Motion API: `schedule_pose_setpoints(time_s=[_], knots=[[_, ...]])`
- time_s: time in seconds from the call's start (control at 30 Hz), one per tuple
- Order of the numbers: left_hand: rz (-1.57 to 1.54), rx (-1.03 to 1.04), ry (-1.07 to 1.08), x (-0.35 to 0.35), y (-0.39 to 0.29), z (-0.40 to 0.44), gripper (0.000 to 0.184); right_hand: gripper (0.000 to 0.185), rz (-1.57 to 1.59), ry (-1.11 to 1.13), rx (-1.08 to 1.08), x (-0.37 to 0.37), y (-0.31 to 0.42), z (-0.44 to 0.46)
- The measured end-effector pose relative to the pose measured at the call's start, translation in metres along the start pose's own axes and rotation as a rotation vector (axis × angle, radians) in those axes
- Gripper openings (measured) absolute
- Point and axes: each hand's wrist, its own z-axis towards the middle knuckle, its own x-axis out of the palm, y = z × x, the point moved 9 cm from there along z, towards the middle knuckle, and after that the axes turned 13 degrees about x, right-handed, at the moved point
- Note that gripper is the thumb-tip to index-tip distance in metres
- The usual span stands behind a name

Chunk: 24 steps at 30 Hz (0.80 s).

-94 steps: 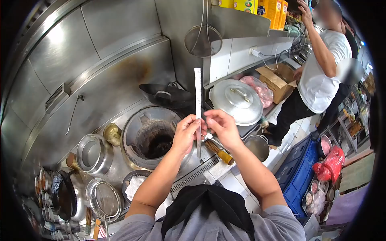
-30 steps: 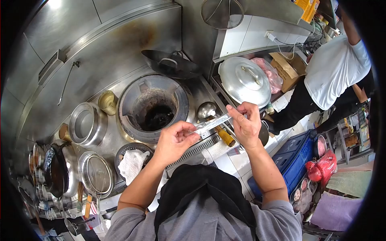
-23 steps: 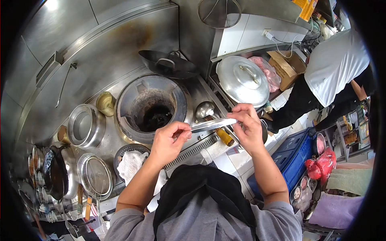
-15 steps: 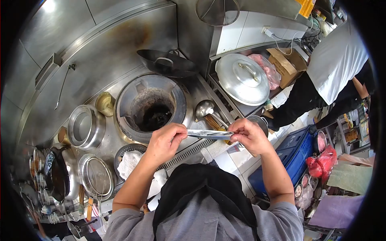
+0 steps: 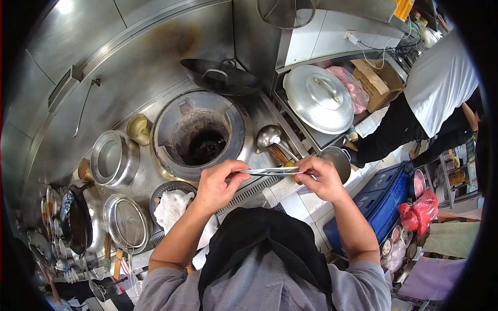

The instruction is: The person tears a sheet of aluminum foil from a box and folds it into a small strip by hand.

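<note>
A thin, shiny silver-and-dark strip-like thing (image 5: 271,170) is stretched level in front of my chest, seen nearly edge-on, so its kind is unclear. My left hand (image 5: 220,182) pinches one end between thumb and fingers. The other end is pinched by my right hand (image 5: 320,179). Beyond my left hand lies the round wok burner (image 5: 234,122) with its dark, sooty opening. A ladle (image 5: 268,136) rests on the steel counter just past my right hand.
A black wok (image 5: 220,78) leans at the back. Metal pots (image 5: 110,158), a strainer (image 5: 126,220) and a white cloth (image 5: 174,210) stand left. To the right are a large lid (image 5: 316,98), a blue bin (image 5: 371,194) and a person in a white shirt (image 5: 441,78).
The shiny strip looks narrower, as if tilted more edge-on, with both hands still pinching its ends. The whole view has shifted slightly.
</note>
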Motion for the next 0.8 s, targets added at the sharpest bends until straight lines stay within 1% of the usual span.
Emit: schedule_pose_setpoints(time_s=[0.1,0.23,0.3,0.37,0.5,0.6,0.73,0.8], knots=[[0.018,0.028,0.048,0.0,-0.001,0.003,0.011,0.013,0.091,-0.048,-0.032,-0.004,0.002,0.0],[-0.05,0.006,0.027,-0.001,0.003,0.003,0.009,0.012,-0.019,-0.038,-0.12,-0.007,0.016,0.001],[-0.097,0.026,0.011,-0.003,0.002,0.004,0.012,0.012,-0.066,-0.029,-0.148,-0.007,0.023,0.0],[-0.119,0.025,0.019,-0.003,0.002,0.005,0.012,0.011,-0.211,-0.052,-0.213,-0.005,0.034,-0.002],[-0.143,0.012,0.02,-0.003,0.004,0.006,0.013,0.011,-0.213,-0.093,-0.221,-0.009,0.035,-0.001],[-0.169,-0.012,0.048,-0.003,0.006,0.008,0.014,0.011,-0.206,-0.069,-0.209,-0.008,0.035,0.001],[-0.192,-0.015,0.041,-0.004,0.014,0.005,0.015,0.012,-0.239,-0.069,-0.253,-0.006,0.037,0.002],[-0.278,-0.068,0.076,0.001,0.021,0.001,0.017,0.012,-0.253,-0.067,-0.265,-0.006,0.037,0.002]])
